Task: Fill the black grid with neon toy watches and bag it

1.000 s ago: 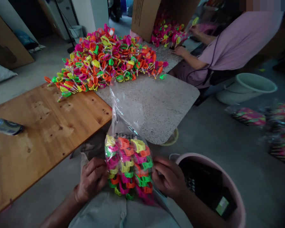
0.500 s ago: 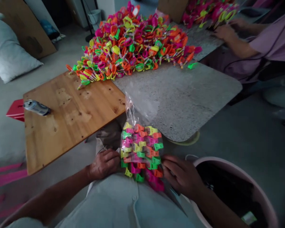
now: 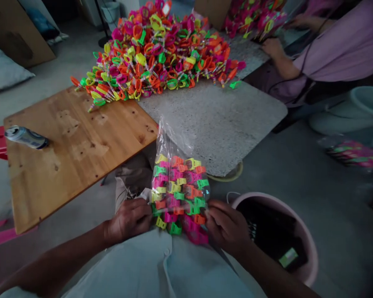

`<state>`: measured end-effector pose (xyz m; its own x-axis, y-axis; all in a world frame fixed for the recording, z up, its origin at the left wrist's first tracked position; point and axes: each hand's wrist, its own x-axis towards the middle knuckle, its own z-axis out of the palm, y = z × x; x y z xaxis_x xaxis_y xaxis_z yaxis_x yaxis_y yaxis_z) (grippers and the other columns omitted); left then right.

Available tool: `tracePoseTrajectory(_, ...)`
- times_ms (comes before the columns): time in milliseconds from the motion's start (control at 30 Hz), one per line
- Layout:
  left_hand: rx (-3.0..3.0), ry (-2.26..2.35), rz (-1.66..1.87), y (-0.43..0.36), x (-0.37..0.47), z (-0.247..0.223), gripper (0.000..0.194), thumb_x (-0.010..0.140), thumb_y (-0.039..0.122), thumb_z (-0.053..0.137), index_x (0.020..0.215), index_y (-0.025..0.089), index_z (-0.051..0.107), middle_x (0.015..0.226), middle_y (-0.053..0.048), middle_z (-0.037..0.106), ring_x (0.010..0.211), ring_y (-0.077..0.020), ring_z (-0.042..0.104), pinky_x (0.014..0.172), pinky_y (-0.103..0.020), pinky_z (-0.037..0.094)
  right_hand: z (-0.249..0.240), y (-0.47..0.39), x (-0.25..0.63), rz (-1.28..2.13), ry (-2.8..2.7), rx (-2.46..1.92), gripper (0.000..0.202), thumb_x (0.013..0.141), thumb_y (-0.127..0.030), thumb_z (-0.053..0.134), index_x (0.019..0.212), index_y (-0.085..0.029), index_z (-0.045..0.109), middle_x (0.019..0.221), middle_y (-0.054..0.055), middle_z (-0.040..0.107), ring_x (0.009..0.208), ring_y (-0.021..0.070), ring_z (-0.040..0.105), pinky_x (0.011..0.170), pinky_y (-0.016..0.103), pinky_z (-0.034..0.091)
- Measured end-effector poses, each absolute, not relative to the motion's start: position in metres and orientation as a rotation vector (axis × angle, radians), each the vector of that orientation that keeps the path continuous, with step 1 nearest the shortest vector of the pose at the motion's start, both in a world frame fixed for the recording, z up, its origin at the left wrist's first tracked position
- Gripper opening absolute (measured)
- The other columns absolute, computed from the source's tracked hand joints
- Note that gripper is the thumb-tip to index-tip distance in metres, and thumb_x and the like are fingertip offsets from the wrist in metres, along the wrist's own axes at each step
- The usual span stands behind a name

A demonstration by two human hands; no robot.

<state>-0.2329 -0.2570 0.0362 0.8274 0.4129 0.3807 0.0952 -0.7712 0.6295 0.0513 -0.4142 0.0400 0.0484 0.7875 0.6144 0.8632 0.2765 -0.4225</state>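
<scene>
A clear plastic bag [image 3: 175, 142] stands in front of my body, its loose upper end crumpled toward the table. Inside it are rows of pink, orange, yellow and green plastic pieces [image 3: 178, 186] that look like toy watches. The lowest pieces, with a larger pink one [image 3: 194, 231], stick out below the bag's near edge. My left hand [image 3: 132, 219] is closed at the bag's lower left edge. On the opposite side my right hand [image 3: 225, 223] pinches the lower right edge. The fingertips of both hands are partly hidden.
A big pile of similar coloured pieces [image 3: 161, 54] covers the back of the wooden board [image 3: 59, 153] and grey tabletop [image 3: 205, 120]. A drink can [image 3: 26, 136] lies at left. On my right stands a pink tub [image 3: 311, 248]. A co-worker's hand [image 3: 273, 47] is at far right.
The view has turned to the right, so the tables appear farther left and more floor shows at right. Both hands stay at the bag's edges, and its upper part looks straighter.
</scene>
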Motion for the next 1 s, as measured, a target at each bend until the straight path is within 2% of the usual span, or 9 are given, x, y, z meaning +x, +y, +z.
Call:
tracePoseTrajectory(233, 2.044, 0.750, 0.793, -0.258, -0.214, 0.053, 0.015, 0.098, 0.017, 0.055, 0.084, 0.020, 0.057, 0.069, 0.003, 0.060, 0.061, -0.0101, 0.056, 0.060, -0.020, 0.045, 0.042, -0.410, 0.043, -0.193, -1.525, -1.555, 0.019, 0.094, -0.010, 0.061, 0.106, -0.023, 0.068, 0.098, 0.009, 0.073, 0.083, 0.0201, 0.073, 0.072, 0.032, 0.063)
tracePoseTrajectory(500, 2.165, 0.488, 0.812, -0.257, -0.228, 0.077, 0.013, 0.095, 0.011, 0.055, 0.087, 0.020, 0.052, 0.068, 0.005, 0.052, 0.059, -0.0083, 0.047, 0.058, -0.020, 0.037, 0.065, -0.413, 0.037, -0.002, -1.387, -1.534, 0.020, 0.091, -0.006, 0.061, 0.099, -0.023, 0.067, 0.094, 0.006, 0.071, 0.079, 0.0183, 0.070, 0.069, 0.029, 0.059)
tracePoseTrajectory(633, 2.210, 0.200, 0.569, -0.254, -0.237, 0.096, 0.013, 0.093, 0.010, 0.052, 0.086, 0.021, 0.050, 0.067, 0.003, 0.052, 0.059, -0.0113, 0.048, 0.058, -0.025, 0.035, 0.094, -0.415, 0.042, 0.182, -1.472, -1.432, 0.018, 0.092, -0.005, 0.058, 0.094, -0.022, 0.063, 0.086, 0.004, 0.066, 0.073, 0.0159, 0.066, 0.063, 0.027, 0.055)
tracePoseTrajectory(800, 2.171, 0.062, 0.311, -0.258, -0.248, 0.111, 0.014, 0.092, 0.011, 0.050, 0.085, 0.023, 0.050, 0.068, 0.000, 0.055, 0.060, -0.0136, 0.051, 0.058, -0.027, 0.036, 0.113, -0.429, 0.047, 0.255, -1.634, -1.391, 0.020, 0.090, -0.005, 0.056, 0.095, -0.023, 0.064, 0.087, 0.005, 0.068, 0.072, 0.0162, 0.067, 0.062, 0.027, 0.056)
tracePoseTrajectory(1000, 2.006, 0.121, 0.522, -0.265, -0.238, 0.119, 0.016, 0.099, 0.020, 0.050, 0.083, 0.022, 0.050, 0.063, 0.003, 0.050, 0.056, -0.0115, 0.046, 0.056, -0.026, 0.036, 0.113, -0.431, 0.040, 0.131, -1.568, -1.452, 0.018, 0.087, -0.007, 0.060, 0.092, -0.024, 0.066, 0.086, 0.005, 0.070, 0.068, 0.0171, 0.066, 0.059, 0.028, 0.055)
